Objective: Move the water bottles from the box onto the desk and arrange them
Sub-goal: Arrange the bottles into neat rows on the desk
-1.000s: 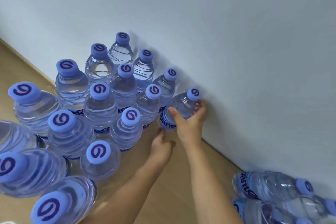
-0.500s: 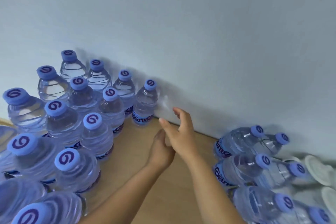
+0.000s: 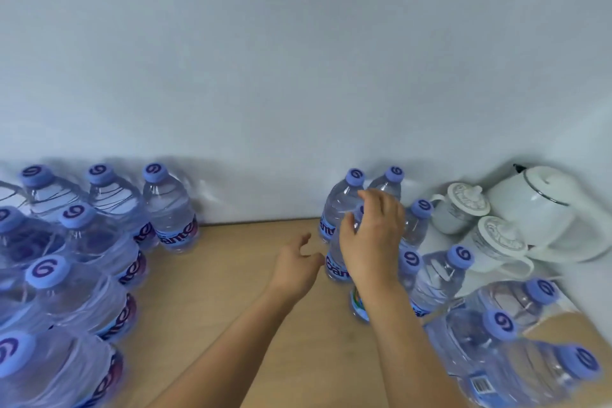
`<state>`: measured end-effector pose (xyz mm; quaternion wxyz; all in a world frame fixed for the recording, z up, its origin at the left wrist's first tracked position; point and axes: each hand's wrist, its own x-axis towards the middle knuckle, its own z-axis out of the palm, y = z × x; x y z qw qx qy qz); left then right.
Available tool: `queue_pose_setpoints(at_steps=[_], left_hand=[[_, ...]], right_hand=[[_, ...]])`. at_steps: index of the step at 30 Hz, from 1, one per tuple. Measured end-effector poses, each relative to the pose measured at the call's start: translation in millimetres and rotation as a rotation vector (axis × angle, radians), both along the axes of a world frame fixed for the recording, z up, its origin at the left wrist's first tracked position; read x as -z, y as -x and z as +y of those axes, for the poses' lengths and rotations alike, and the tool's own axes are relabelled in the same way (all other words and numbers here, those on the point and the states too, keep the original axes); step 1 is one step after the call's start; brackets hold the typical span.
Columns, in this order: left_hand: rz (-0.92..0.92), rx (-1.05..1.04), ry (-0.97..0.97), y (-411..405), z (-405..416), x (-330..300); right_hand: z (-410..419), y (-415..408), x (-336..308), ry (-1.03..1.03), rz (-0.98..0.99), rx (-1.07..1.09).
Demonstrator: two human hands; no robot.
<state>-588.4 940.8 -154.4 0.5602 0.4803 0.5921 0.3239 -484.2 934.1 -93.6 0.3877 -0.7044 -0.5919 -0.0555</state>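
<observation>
Right hand [image 3: 372,235] curls its fingers around the upper body of an upright water bottle [image 3: 336,263] in the right-hand cluster [image 3: 430,278], beside the wall on the wooden desk [image 3: 238,275]. Left hand [image 3: 296,267] hovers just left of that bottle, fingers loosely spread, holding nothing. Second cluster of capped bottles [image 3: 86,242] stands at the left, well apart. White kettle [image 3: 543,205] and two lidded cups [image 3: 463,207] occupy the far right corner.

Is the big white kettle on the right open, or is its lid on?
Lid on. The white kettle stands upright by the wall with its lid seated flat in the rim and the knob on top.
</observation>
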Motion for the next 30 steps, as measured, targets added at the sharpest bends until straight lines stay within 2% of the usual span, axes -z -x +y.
queue_pose_setpoints(at_steps=[2,5,7,10,13,14,17,18,20,23,27,30], left_hand=[[0.033,0.022,-0.001,1.0,-5.5,-1.8],[0.065,0.039,-0.003,2.5,-10.1,-3.2],[0.086,0.091,-0.012,6.3,-12.7,-3.0],[0.22,0.214,-0.086,22.0,-17.5,1.2],[0.275,0.238,-0.125,39.9,-24.9,-0.4],[0.219,0.231,-0.129,44.4,-28.3,-2.3],[-0.115,0.191,-0.147,55.7,-42.3,-13.1],[-0.182,0.159,-0.144,60.1,-47.7,-16.0],[-0.263,0.07,-0.146,68.2,-59.0,-21.4],[-0.299,-0.075,-0.173,77.4,-69.0,-26.5],[-0.277,-0.24,-0.195,84.6,-76.0,-27.1],[-0.269,-0.323,-0.186,90.0,-81.3,-21.1]], right_hand=[[2.0,-6.1,7.1,0.168,0.022,0.014],[3.4,-8.2,13.7,0.321,0.205,0.012],[2.0,-8.5,13.0,0.308,0.286,-0.015],[-4.8,-11.5,-0.4,0.237,0.381,-0.1],[-6.3,-8.3,-27.7,0.118,0.453,-0.217],[-6.9,-4.8,-38.1,0.069,0.509,-0.251],[-4.6,11.5,-63.6,-0.06,0.653,-0.318],[-2.5,18.3,-68.9,-0.05,0.701,-0.325],[0.6,30.9,-76.0,0.097,0.761,-0.345],[-0.3,46.1,-73.0,0.329,0.685,-0.403],[-4.4,64.3,-60.6,0.401,0.566,-0.316],[-2.9,76.9,-54.2,0.457,0.542,-0.349]])
